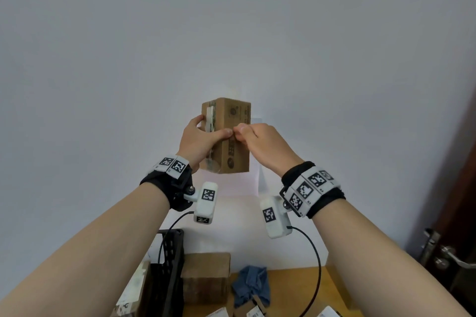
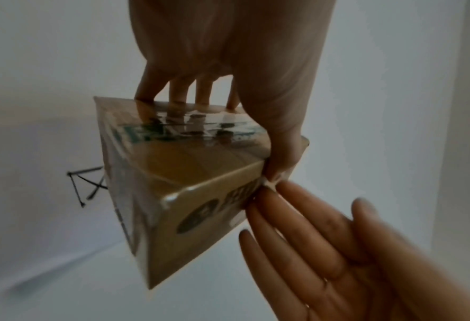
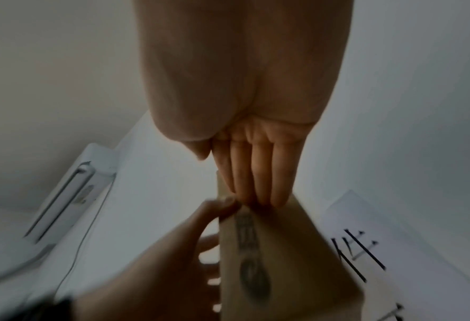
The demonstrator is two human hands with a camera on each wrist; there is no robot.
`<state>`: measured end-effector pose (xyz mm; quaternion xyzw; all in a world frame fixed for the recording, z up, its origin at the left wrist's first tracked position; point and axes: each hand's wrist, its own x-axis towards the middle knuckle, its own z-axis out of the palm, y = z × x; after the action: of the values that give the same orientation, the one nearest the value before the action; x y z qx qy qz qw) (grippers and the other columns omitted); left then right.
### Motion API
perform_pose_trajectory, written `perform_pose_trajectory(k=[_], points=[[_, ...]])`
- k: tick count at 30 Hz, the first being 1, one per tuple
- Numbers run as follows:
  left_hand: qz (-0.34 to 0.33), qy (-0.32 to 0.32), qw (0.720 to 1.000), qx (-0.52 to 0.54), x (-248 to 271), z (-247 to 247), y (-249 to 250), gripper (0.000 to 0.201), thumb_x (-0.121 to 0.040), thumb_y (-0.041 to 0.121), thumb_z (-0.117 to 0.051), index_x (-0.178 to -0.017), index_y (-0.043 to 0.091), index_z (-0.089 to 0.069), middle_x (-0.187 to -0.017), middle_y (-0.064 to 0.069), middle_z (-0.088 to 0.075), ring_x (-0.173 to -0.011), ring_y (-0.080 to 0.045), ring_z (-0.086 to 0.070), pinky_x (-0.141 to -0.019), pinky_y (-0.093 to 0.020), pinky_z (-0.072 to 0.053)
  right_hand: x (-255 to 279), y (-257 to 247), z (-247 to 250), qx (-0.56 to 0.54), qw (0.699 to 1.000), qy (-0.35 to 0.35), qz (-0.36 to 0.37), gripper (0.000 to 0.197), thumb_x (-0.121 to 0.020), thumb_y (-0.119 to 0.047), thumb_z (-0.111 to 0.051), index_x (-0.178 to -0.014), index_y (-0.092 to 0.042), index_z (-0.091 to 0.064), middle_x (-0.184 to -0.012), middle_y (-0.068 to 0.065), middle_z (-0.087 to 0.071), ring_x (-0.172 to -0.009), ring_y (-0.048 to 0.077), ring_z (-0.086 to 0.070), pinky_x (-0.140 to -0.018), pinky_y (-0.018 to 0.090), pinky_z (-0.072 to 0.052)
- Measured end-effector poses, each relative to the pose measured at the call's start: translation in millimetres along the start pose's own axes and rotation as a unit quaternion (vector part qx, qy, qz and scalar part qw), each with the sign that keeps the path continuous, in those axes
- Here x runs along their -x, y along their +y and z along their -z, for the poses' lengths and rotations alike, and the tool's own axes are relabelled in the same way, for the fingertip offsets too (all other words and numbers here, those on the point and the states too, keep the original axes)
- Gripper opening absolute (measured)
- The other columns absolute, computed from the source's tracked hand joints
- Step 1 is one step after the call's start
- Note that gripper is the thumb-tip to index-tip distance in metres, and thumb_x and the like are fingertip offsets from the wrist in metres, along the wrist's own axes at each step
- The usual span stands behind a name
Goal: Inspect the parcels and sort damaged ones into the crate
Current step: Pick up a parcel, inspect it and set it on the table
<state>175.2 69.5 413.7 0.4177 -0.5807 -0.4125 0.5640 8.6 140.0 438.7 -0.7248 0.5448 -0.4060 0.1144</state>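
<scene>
the left hand [image 1: 196, 139] grips a glossy taped cardboard box [image 1: 233, 136], thumb and fingers clamped round it. the right hand [image 1: 265, 145] lays straight, relaxed fingers [image 3: 255, 173] flat on its side.

Looks like a plain indoor room, maybe office-ish: bare white wall [image 1: 231, 20], wooden table [image 1: 288, 291] stacked with cardboard parcels [image 1: 206, 278], door handle [image 1: 453, 257] at right.
</scene>
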Motion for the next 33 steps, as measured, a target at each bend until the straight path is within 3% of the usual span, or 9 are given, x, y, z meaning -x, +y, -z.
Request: perform_pose_trajectory(k=[2,6,10,13,16,19,24,27,33], points=[[-0.006,-0.013,0.999,-0.045,2,7,-4,0.113,-0.056,0.047,-0.095,-0.153,0.025,-0.041,-0.127,0.001,-0.066,-0.109,-0.015,-0.070,-0.093,-0.042,-0.060,-1,5,8,-0.095,0.995,0.017,-0.036,0.037,-0.107,-0.033,-0.047,-0.115,-0.008,-0.073,-0.098,0.007,-0.078,-0.092,0.021,-0.076,-0.093,0.045,-0.060],[-0.012,-0.050,0.997,-0.052,5,11,-7,0.118,-0.059,0.041,-0.099,-0.157,0.033,-0.034,-0.141,0.006,-0.054,-0.123,-0.012,-0.062,-0.095,-0.048,-0.059,-6,11,21,-0.145,0.971,0.168,-0.086,0.026,-0.104,-0.039,-0.054,-0.115,-0.020,-0.068,-0.102,-0.005,-0.072,-0.094,0.019,-0.070,-0.091,0.052,-0.059],[-0.025,-0.096,0.995,-0.012,9,7,-8,0.113,-0.077,0.015,-0.092,-0.163,0.029,-0.022,-0.148,0.019,-0.043,-0.117,0.012,-0.053,-0.086,-0.033,-0.057,-7,11,17,-0.239,0.949,0.036,-0.201,0.064,-0.096,-0.074,-0.043,-0.144,-0.031,-0.048,-0.131,-0.006,-0.056,-0.118,0.027,-0.058,-0.093,0.061,-0.055],[-0.035,-0.125,0.991,0.001,10,2,-11,0.110,-0.076,0.019,-0.093,-0.163,0.029,-0.025,-0.151,0.023,-0.043,-0.128,0.011,-0.048,-0.100,-0.041,-0.054,-3,7,12,-0.326,0.925,0.008,-0.197,0.052,-0.100,-0.067,-0.043,-0.138,-0.034,-0.057,-0.126,-0.001,-0.066,-0.113,0.029,-0.064,-0.083,0.065,-0.059],[-0.023,-0.121,0.992,0.029,8,-1,-10,0.084,-0.088,0.048,-0.080,-0.158,0.028,-0.037,-0.151,0.012,-0.052,-0.132,0.001,-0.053,-0.103,-0.042,-0.054,-2,10,7,-0.363,0.910,0.044,-0.193,0.042,-0.100,-0.056,-0.051,-0.131,-0.029,-0.061,-0.119,0.001,-0.070,-0.113,0.029,-0.065,-0.083,0.065,-0.059],[0.040,-0.115,0.989,0.078,5,-3,-12,0.059,-0.105,0.051,-0.053,-0.152,0.018,-0.045,-0.141,-0.003,-0.060,-0.115,-0.005,-0.063,-0.100,-0.042,-0.057,1,15,3,-0.395,0.900,0.086,-0.165,0.033,-0.101,-0.043,-0.056,-0.128,-0.026,-0.060,-0.120,0.000,-0.069,-0.117,0.025,-0.065,-0.083,0.055,-0.061],[0.181,-0.126,0.966,0.135,8,-4,-9,0.078,-0.091,0.070,-0.058,-0.154,0.031,-0.036,-0.145,-0.005,-0.048,-0.102,-0.028,-0.063,-0.077,-0.071,-0.058,7,18,-5,-0.397,0.907,0.103,-0.092,0.029,-0.103,-0.024,-0.057,-0.132,-0.021,-0.054,-0.127,0.002,-0.065,-0.111,0.016,-0.064,-0.085,0.043,-0.062],[0.242,-0.182,0.934,0.191,8,-4,5,0.070,-0.082,0.083,-0.059,-0.127,0.029,-0.065,-0.140,-0.022,-0.054,-0.109,-0.042,-0.071,-0.086,-0.072,-0.056,10,24,-8,-0.356,0.926,0.108,-0.056,0.041,-0.089,-0.024,-0.065,-0.129,-0.024,-0.057,-0.129,-0.007,-0.063,-0.106,0.006,-0.066,-0.091,0.041,-0.060],[0.335,-0.136,0.886,0.290,-3,1,12,0.092,-0.074,0.079,-0.074,-0.135,0.015,-0.050,-0.135,-0.029,-0.059,-0.109,-0.060,-0.066,-0.090,-0.076,-0.050,13,26,-8,-0.287,0.955,0.076,-0.009,0.037,-0.091,-0.005,-0.060,-0.125,-0.018,-0.057,-0.127,-0.006,-0.065,-0.102,0.005,-0.070,-0.075,0.016,-0.052]])
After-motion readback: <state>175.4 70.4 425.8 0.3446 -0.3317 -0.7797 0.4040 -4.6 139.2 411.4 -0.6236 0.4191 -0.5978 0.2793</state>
